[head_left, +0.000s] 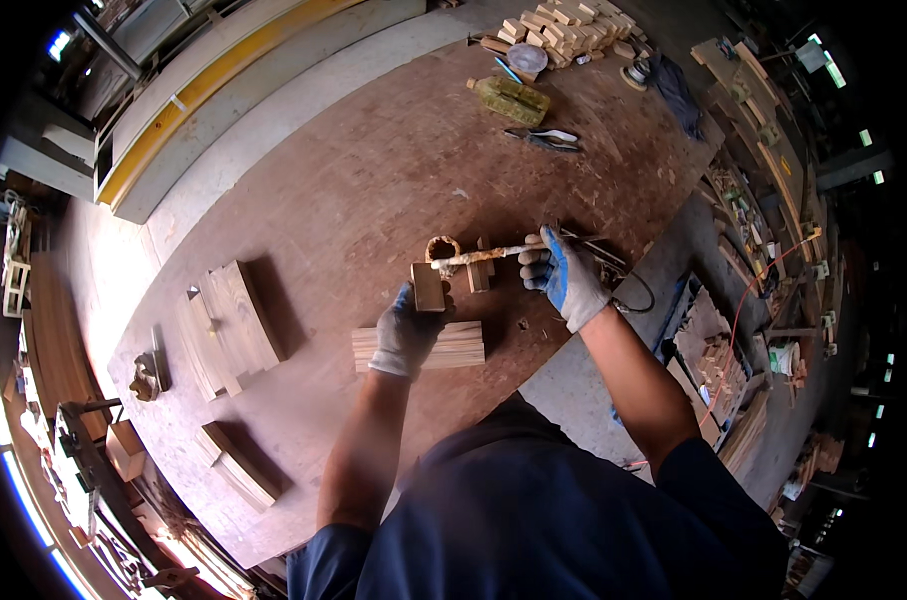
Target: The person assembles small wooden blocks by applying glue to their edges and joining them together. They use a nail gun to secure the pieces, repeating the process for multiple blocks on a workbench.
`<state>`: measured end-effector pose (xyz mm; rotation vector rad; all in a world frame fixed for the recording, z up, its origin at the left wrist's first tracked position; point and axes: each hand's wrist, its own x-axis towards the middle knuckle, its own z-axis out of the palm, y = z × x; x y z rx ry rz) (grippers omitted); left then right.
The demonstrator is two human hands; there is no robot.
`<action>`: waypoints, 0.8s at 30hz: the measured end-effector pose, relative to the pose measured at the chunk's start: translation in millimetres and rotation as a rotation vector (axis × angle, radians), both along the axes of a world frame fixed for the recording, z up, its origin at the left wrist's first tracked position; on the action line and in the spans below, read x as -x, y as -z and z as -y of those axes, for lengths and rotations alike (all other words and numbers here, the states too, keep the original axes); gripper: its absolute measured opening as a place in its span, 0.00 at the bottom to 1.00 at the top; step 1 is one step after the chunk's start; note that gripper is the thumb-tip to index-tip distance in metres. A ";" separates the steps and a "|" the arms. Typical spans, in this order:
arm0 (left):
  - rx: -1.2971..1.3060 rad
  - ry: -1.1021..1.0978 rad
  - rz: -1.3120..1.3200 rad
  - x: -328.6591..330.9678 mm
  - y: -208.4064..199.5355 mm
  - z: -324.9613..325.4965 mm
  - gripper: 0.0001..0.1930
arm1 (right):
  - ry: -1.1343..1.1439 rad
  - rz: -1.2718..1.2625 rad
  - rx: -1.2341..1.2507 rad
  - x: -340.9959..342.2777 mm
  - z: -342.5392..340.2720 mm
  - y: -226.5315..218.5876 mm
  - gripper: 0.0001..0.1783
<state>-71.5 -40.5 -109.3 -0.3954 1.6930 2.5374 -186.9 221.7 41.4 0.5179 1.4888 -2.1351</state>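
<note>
My left hand (406,335), in a grey glove with blue fingertips, grips a small wood block (429,288) upright. In my gloved right hand (566,280) is a brush (479,256) with a crusted brown handle, held sideways. Its pale tip reaches over the top end of the block; contact between them is hard to make out. Just beyond the block stands a round container (441,247) with a crusted rim. Another small wood piece (482,272) sits under the brush. Striped wood boards (461,343) lie on the table (364,230) beside my left wrist.
More boards (239,315) lie at the left, with a further board (242,468) nearer me. At the far side are a yellowish bottle (512,101), pliers (546,138) and piled blocks (574,28). A dark cable (642,300) loops beside my right wrist.
</note>
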 end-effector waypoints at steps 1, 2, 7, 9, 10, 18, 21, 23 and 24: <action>0.040 0.017 -0.010 -1.0 -7.0 -0.2 0.27 | -0.040 -0.049 -0.041 -6.2 2.8 -9.4 0.22; 0.148 0.058 -0.030 -1.1 -40.0 -6.7 0.28 | -0.064 -0.099 -0.087 -11.9 0.5 -15.3 0.22; 0.177 0.038 -0.068 -9.4 -55.2 -10.6 0.25 | -0.118 -0.238 -0.163 -27.4 15.9 -36.1 0.22; 0.145 -0.047 -0.043 -8.3 -44.3 -14.0 0.21 | -0.126 -0.272 -0.171 -29.3 19.9 -39.2 0.21; 0.088 -0.079 -0.026 -9.0 -39.0 -14.3 0.21 | -0.128 -0.290 -0.174 -29.9 21.5 -39.8 0.21; 0.128 0.093 -0.077 -16.0 -53.4 -3.6 0.31 | -0.108 -0.404 -0.228 -31.0 26.7 -42.4 0.18; 0.129 0.096 -0.078 -17.6 -61.1 -2.8 0.30 | -0.111 -0.416 -0.245 -32.9 28.6 -48.4 0.18; -0.083 0.033 0.000 -15.8 -65.1 -5.9 0.22 | -0.127 -0.432 -0.252 -34.4 29.8 -55.8 0.18; -0.121 0.017 0.023 -14.9 -64.7 -6.5 0.20 | -0.133 -0.440 -0.256 -35.1 29.9 -57.6 0.18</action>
